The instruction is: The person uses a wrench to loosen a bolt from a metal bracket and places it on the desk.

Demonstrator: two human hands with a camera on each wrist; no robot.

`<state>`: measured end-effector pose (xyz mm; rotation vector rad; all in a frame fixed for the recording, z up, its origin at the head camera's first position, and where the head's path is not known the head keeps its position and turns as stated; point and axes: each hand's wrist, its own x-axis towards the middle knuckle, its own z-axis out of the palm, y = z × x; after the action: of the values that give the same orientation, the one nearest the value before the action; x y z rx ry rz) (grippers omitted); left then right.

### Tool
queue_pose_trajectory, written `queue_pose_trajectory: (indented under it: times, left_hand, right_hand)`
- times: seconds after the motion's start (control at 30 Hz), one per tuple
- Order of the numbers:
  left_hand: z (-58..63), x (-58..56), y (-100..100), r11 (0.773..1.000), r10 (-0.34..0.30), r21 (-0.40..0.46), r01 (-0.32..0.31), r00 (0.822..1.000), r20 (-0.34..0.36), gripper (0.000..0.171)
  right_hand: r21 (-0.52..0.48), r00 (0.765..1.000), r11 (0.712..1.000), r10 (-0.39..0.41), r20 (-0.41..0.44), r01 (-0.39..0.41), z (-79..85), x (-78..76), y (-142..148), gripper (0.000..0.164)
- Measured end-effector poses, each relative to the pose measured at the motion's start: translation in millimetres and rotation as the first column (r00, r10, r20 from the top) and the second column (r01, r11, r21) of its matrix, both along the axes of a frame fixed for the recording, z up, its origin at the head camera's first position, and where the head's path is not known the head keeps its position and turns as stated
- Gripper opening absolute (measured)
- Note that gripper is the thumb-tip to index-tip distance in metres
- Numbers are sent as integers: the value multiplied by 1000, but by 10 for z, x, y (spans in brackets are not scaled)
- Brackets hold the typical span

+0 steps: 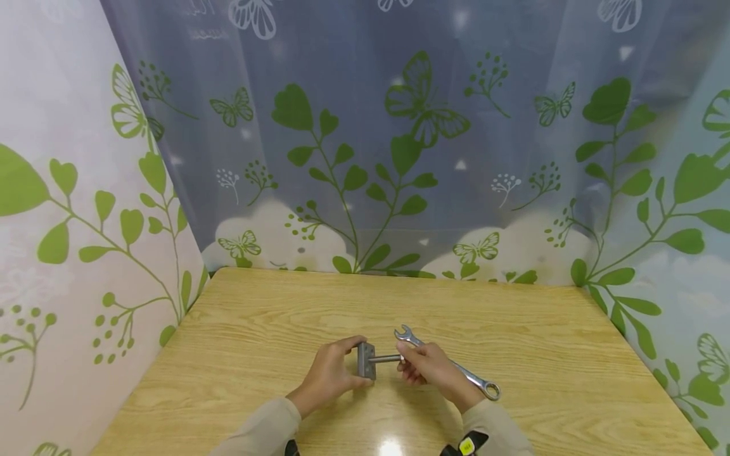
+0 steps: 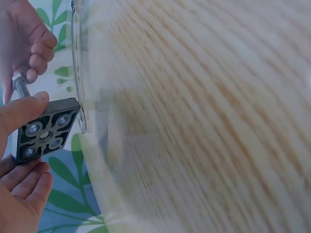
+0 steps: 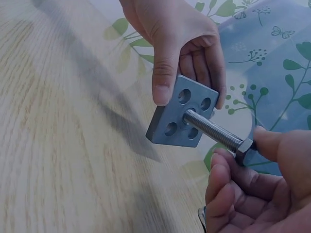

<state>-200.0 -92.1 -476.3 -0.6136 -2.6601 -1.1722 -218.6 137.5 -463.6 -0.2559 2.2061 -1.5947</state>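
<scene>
My left hand [image 1: 331, 372] grips a square grey metal plate [image 3: 182, 130] by its opposite edges, thumb on one side and fingers on the other. Several round holes surround the plate's centre, where a threaded bolt [image 3: 214, 130] is seated. At the bolt's far end, my right hand [image 1: 430, 369] pinches the hex head between thumb and index finger. The plate's back, with recessed pattern and corner holes, faces the left wrist camera. A combination wrench [image 1: 472, 378] lies on the table beside and partly behind the right hand, its open end pointing away and its ring end nearer me.
The wood-grain table [image 1: 274, 310] extends around both hands. Behind it hangs a blue curtain [image 1: 353, 190] with green leaves and butterflies, and similar printed cloth [image 1: 74, 209] stands along the left and right sides.
</scene>
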Motion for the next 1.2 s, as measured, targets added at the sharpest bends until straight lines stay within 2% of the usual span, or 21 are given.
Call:
queue_pose_trajectory:
  times: [0.07, 0.23, 0.37, 0.5, 0.67, 0.8, 0.9, 1.03, 1.2]
  left_hand:
    - [2, -5, 0, 1000, -1, -1, 1, 1000, -1, 72]
    - [-6, -1, -10, 1000, -4, -10, 4, 1000, 0, 71]
    - [-12, 4, -15, 1000, -7, -17, 7, 1000, 3, 71]
    - [-16, -1, -17, 1000, -9, -11, 9, 1000, 11, 71]
    - [-22, -7, -22, 1000, -12, -12, 12, 1000, 14, 71]
    - [-41, -12, -28, 1000, -17, -12, 17, 1000, 17, 71]
    - [-60, -11, -31, 1000, -24, -6, 24, 1000, 17, 72]
    - [-80, -2, -31, 1000, -19, -6, 19, 1000, 9, 72]
    - [-78, 8, -25, 1000, -17, 0, 17, 1000, 19, 73]
  right_hand:
    - [8, 1000, 1000, -12, -20, 12, 23, 1, 4, 55]
    - [-13, 993, 1000, -8, -118, 7, 35, -8, 29, 28]
    - [-34, 979, 999, -1, -206, -6, 4, -27, 39, 25]
    - [-55, 969, 998, 11, -246, -25, -6, -34, 41, 25]
    - [-60, 971, 998, 11, -240, -26, 4, -24, 40, 24]
    - [-12, 973, 999, 27, -230, -30, -1, -17, 40, 31]
    - [25, 986, 998, 58, -158, -55, -10, -2, 44, 40]
    - [19, 997, 998, 68, -36, -67, -16, 22, 33, 55]
    - [11, 1000, 1000, 19, 4, -19, -11, 30, 17, 69]
